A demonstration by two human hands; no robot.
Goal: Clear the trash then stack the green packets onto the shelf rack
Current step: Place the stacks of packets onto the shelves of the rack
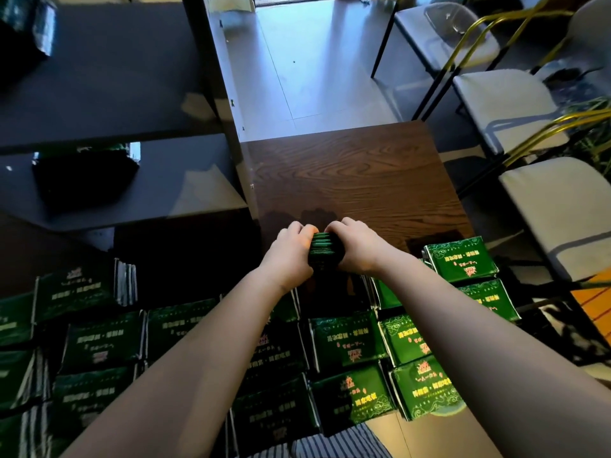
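Both hands clamp a bundle of green packets (324,247) held on edge above the dark wooden table (347,173). My left hand (289,251) presses its left side and my right hand (355,247) presses its right side. Many more green packets (350,345) with gold print lie in rows across the table's near part, some in small piles. The dark shelf rack (109,87) stands at the left, with a shaded pile of packets (82,173) on its lower board and another pile (26,24) at the top left corner.
Grey-cushioned chairs (502,104) with black and yellow frames line the right side. A pale tiled floor (297,67) stretches beyond the table's far edge. The rack's upright post (215,74) stands against the table's left edge. Striped cloth (330,444) shows at the bottom.
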